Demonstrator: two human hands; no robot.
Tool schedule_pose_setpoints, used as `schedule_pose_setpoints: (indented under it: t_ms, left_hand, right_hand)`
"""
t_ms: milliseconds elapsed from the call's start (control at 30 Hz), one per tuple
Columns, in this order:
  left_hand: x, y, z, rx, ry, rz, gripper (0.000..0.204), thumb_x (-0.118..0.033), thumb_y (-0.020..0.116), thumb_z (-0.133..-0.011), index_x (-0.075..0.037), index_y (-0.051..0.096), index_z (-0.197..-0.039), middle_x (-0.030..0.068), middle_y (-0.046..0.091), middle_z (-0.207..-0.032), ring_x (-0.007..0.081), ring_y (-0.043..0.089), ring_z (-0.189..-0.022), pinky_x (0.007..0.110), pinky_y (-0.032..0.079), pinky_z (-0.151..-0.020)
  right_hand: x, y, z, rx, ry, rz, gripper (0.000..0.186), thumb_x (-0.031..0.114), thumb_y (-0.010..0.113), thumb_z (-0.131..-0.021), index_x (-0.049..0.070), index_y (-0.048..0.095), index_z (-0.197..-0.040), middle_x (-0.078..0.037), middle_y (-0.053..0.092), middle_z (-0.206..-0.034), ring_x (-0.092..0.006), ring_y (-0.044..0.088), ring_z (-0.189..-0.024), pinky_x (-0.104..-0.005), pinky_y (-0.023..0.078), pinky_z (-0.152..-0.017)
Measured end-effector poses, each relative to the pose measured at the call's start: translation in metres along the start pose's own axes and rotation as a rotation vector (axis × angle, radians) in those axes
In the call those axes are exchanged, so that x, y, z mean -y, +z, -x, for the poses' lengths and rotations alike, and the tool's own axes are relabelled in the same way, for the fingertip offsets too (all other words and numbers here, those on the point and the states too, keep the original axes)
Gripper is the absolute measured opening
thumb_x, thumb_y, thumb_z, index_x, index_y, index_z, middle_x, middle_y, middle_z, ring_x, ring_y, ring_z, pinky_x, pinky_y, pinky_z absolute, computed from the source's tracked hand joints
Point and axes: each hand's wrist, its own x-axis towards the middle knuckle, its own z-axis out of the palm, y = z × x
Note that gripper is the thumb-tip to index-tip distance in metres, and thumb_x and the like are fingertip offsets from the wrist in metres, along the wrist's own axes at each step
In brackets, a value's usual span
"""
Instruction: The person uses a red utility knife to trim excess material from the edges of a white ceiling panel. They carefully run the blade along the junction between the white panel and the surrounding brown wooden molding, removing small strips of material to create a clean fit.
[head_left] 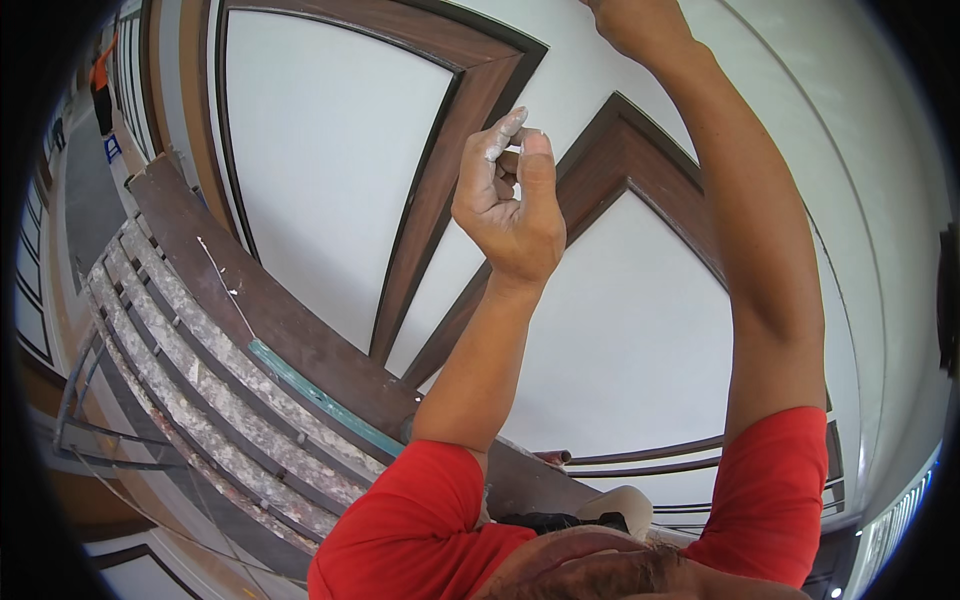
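Curling loosely, the left hand (508, 205) is being held half open in front of a white wall (580, 68), its fingers being smeared with pale, chalky residue. The right hand (640, 28) is being raised before the same wall at the upper edge of view, where its fingers are mostly being cut off; whether anything is being gripped cannot be told. Smooth white panels (330, 130) are being framed by dark-brown, wood-grained trim (430, 220). Leftward, paint-crusted slats (210, 380) are being bordered by a brown board (280, 312) and a narrow green strip (325, 398).
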Motion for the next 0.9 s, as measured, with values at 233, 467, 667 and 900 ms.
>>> schedule_pose_setpoints:
  t_ms: [233,467,667,900]
  left_hand:
    - [-0.003,-0.003,-0.004,-0.004,0.064,0.051,0.029,-0.011,0.065,-0.096,0.008,0.066,-0.118,0.0063,0.068,-0.089,0.0043,0.048,-0.06,0.019,0.039,-0.054]
    - [-0.015,-0.003,-0.004,0.005,0.091,0.087,0.034,-0.011,0.067,-0.095,0.009,0.064,-0.123,0.0056,0.068,-0.092,0.0034,0.049,-0.065,0.018,0.038,-0.054]
    - [-0.013,-0.008,-0.01,0.035,0.161,0.093,0.037,-0.008,0.066,-0.095,0.009,0.061,-0.128,0.0062,0.068,-0.094,0.0043,0.05,-0.068,0.018,0.039,-0.056]
    - [-0.012,-0.018,-0.02,-0.035,0.13,0.069,0.038,-0.009,0.065,-0.096,0.01,0.06,-0.128,0.0066,0.068,-0.095,0.0035,0.049,-0.063,0.018,0.038,-0.053]
  right_hand:
    - [0.008,-0.004,-0.005,-0.013,-0.029,0.122,0.019,0.013,0.058,-0.095,0.0,0.071,-0.097,-0.024,0.072,-0.091,-0.0415,0.071,-0.086,-0.0508,0.056,-0.079]
    - [0.018,-0.018,-0.004,0.065,-0.075,0.246,0.023,0.004,0.052,-0.091,-0.003,0.074,-0.094,-0.026,0.073,-0.093,-0.0407,0.072,-0.087,-0.049,0.058,-0.08]
    - [0.013,-0.027,0.001,0.152,-0.015,0.258,0.025,0.005,0.052,-0.092,-0.002,0.075,-0.098,-0.025,0.074,-0.099,-0.0409,0.072,-0.091,-0.0485,0.057,-0.084]
    - [0.017,-0.068,0.022,0.288,0.069,0.317,0.02,0.01,0.056,-0.098,-0.001,0.071,-0.103,-0.024,0.073,-0.095,-0.0415,0.07,-0.09,-0.0503,0.054,-0.08]
